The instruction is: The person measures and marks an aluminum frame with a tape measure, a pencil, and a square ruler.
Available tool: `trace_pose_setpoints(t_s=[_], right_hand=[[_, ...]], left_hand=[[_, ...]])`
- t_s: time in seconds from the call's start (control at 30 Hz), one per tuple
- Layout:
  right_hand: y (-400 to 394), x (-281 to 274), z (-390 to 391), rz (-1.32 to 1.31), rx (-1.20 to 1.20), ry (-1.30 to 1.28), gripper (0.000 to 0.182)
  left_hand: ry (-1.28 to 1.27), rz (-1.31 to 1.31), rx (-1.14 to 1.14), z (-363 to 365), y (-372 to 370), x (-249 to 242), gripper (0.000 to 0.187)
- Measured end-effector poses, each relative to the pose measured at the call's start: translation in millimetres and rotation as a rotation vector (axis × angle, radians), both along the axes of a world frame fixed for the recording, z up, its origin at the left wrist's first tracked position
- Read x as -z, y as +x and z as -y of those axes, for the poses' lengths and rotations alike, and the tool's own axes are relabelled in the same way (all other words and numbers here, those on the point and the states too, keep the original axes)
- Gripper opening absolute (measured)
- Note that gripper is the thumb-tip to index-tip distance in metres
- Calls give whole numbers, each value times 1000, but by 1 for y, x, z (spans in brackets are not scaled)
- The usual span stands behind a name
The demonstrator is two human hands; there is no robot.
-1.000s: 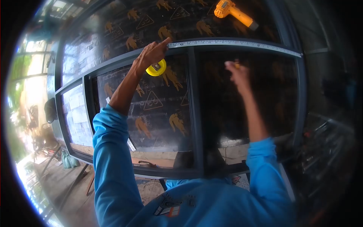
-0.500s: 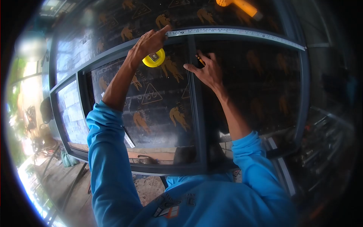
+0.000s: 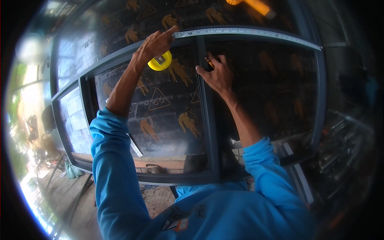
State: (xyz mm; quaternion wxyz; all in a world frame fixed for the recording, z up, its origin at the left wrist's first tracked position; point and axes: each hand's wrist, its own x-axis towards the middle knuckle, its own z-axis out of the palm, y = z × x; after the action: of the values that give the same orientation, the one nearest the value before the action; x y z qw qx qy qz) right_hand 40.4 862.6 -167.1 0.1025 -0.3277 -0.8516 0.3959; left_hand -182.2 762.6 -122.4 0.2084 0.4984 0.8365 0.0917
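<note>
My left hand [image 3: 155, 45] is closed on a yellow tape measure [image 3: 161, 62], pressed against the upper bar of a dark metal frame [image 3: 208, 116]. The white tape blade [image 3: 248, 32] runs from that hand along the bar to the frame's right corner. My right hand [image 3: 218, 74] is beside the middle crossbar, its thumb touching or very near it. A small orange and black marking tool [image 3: 210, 63] is held between its fingers.
The frame lies over a dark board [image 3: 168, 104] printed with gold figures. An orange-handled tool [image 3: 254, 6] lies at the top. A metal ruler [image 3: 135, 146] is near my left sleeve. A greenish bag [image 3: 73, 171] is at the lower left.
The view has shifted slightly. Both hands hold nearly the same places on the frame; the right thumb seems a little closer to the crossbar.
</note>
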Motion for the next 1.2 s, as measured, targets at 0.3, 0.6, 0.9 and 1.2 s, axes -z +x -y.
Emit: trace_pose_setpoints(t_s=[0.3, 0.6, 0.9, 1.2], right_hand=[[0, 0, 0, -32, 5, 13, 60], [-1, 11, 4, -141, 7, 107, 55], [-10, -10, 18, 95, 8, 368, 43], [-13, -5, 20, 128, 15, 483, 29]], left_hand=[[23, -6, 9, 0, 1, -2, 29], [-25, 11, -23, -2, 2, -4, 31], [-8, 8, -6, -1, 1, -3, 32], [-12, 1, -5, -1, 2, -5, 31]])
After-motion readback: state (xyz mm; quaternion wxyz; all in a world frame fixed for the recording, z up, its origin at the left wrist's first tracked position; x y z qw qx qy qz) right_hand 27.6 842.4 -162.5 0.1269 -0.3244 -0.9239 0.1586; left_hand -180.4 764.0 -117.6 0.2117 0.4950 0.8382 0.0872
